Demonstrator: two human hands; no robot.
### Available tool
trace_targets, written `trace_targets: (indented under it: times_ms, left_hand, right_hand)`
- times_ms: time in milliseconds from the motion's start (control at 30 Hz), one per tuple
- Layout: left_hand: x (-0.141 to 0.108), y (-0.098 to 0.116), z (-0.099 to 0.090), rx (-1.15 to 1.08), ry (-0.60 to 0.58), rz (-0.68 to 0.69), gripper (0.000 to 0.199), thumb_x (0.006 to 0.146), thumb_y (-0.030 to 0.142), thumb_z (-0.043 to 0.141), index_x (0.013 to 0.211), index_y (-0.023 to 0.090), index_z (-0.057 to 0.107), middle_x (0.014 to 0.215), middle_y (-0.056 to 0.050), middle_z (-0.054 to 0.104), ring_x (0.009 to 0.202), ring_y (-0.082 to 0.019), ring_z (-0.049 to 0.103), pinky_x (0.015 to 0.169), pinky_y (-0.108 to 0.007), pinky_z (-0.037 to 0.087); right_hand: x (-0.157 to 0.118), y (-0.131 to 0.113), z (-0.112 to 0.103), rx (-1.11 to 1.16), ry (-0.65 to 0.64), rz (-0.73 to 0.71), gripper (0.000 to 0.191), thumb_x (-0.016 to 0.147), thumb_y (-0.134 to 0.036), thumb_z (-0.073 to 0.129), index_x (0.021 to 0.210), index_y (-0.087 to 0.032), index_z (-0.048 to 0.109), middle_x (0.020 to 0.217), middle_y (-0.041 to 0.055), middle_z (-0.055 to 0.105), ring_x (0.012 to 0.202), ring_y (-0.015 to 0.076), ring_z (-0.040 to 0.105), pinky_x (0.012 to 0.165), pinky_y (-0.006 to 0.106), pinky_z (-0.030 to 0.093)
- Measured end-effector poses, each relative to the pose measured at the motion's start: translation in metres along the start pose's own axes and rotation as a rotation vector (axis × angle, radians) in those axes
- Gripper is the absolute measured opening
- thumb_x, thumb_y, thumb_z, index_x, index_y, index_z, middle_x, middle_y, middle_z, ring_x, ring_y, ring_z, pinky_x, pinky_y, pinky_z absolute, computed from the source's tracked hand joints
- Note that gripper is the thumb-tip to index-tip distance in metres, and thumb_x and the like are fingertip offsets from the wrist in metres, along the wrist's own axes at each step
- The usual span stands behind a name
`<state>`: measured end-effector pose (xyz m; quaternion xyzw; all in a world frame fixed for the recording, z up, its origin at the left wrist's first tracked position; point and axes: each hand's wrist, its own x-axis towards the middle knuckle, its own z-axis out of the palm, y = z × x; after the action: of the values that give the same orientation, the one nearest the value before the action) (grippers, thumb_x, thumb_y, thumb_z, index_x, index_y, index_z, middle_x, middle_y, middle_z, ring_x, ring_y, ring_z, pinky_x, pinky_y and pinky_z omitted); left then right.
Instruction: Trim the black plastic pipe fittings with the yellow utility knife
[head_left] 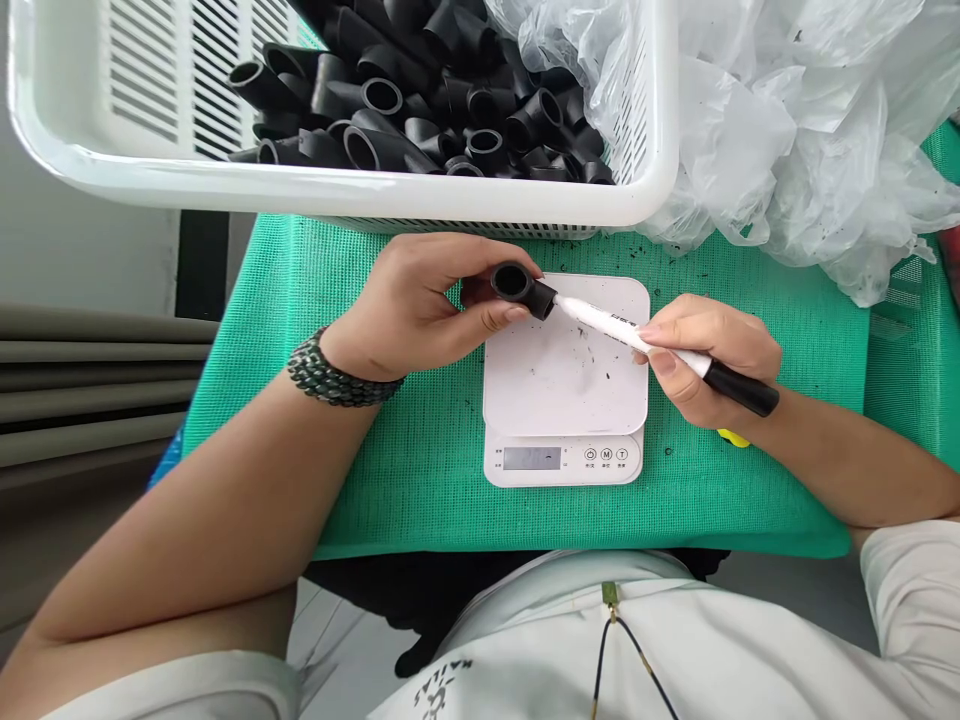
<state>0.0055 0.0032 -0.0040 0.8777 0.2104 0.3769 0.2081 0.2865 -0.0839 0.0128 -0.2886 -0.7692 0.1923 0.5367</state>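
Seen from the person's head, looking down, two bare forearms are reaching forward over a green mesh mat [750,490]. The left hand [420,305] is closed around a short black pipe fitting [521,288], gripping it between thumb and fingers with its round open end facing up and its other end pointing toward the right. That fitting is being held in the air just above the back left corner of a white kitchen scale [562,380], not resting on it. The right hand [709,360] is closed around a white marker [622,335] with a black end, holding it like a pen, and the marker's tip is touching the fitting. The scale is sitting on the mat between the hands, with dark specks lying on its platform and its dim display [531,458] too faint to read. Beyond the hands, a white slotted basket [337,190] is sitting at the far edge of the mat, heaped with more black fittings [420,110]. A crumpled clear plastic bag [795,150] is bulging beside it on the right. A dark beaded bracelet [330,370] is circling the left wrist, and a white shirt [675,640] is showing along the bottom, with a thin black cord [626,650] hanging down its front.
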Motion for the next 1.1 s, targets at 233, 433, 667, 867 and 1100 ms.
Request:
trace_targets:
  times_ms: [233, 433, 667, 867, 1100]
  left_hand:
    - [-0.0004, -0.0004, -0.0009, 0.008, -0.001, 0.012, 0.033, 0.107, 0.049, 0.066, 0.108, 0.017, 0.076, 0.073, 0.001, 0.070, 0.057, -0.008, 0.059, 0.055, -0.019, 0.048]
    - [-0.0011, -0.0002, 0.0001, 0.006, 0.005, 0.023, 0.033, 0.107, 0.048, 0.067, 0.110, 0.016, 0.076, 0.074, 0.001, 0.071, 0.058, -0.008, 0.060, 0.055, -0.017, 0.049]
    - [0.0002, 0.0003, -0.0006, 0.009, 0.001, 0.018, 0.034, 0.107, 0.048, 0.066, 0.109, 0.016, 0.076, 0.074, 0.000, 0.071, 0.058, -0.008, 0.059, 0.055, -0.018, 0.049]
    - [-0.0010, 0.0003, -0.0015, 0.022, -0.007, -0.007, 0.037, 0.107, 0.053, 0.064, 0.109, 0.018, 0.077, 0.075, 0.000, 0.072, 0.058, -0.009, 0.061, 0.055, -0.020, 0.050]
    - [-0.0009, -0.0003, 0.0003, -0.007, 0.001, 0.002, 0.033, 0.106, 0.049, 0.067, 0.110, 0.017, 0.077, 0.075, 0.000, 0.072, 0.058, -0.008, 0.061, 0.056, -0.019, 0.049]
  right_hand:
    - [0.0004, -0.0002, 0.0000, 0.020, -0.061, -0.020, 0.018, 0.096, -0.014, 0.068, 0.109, -0.024, 0.075, 0.074, 0.0005, 0.076, 0.059, 0.0174, 0.073, 0.050, 0.030, 0.063]
    - [-0.0002, -0.0007, 0.0012, 0.009, 0.004, -0.030, 0.017, 0.093, -0.013, 0.069, 0.106, -0.021, 0.075, 0.076, 0.0023, 0.078, 0.062, 0.0185, 0.075, 0.051, 0.029, 0.063]
    - [0.0019, 0.0012, 0.0006, 0.056, -0.065, -0.045, 0.018, 0.096, -0.015, 0.068, 0.110, -0.023, 0.076, 0.077, 0.0028, 0.080, 0.061, 0.0205, 0.076, 0.049, 0.032, 0.064]
    - [0.0009, -0.0004, -0.0003, 0.004, -0.052, 0.001, 0.017, 0.095, -0.015, 0.067, 0.105, -0.027, 0.075, 0.071, -0.0006, 0.076, 0.056, 0.0175, 0.072, 0.048, 0.029, 0.060]
    - [-0.0003, 0.0001, -0.0003, -0.013, -0.013, -0.010, 0.017, 0.095, -0.018, 0.071, 0.108, -0.027, 0.077, 0.078, 0.0018, 0.081, 0.062, 0.0186, 0.077, 0.052, 0.028, 0.063]
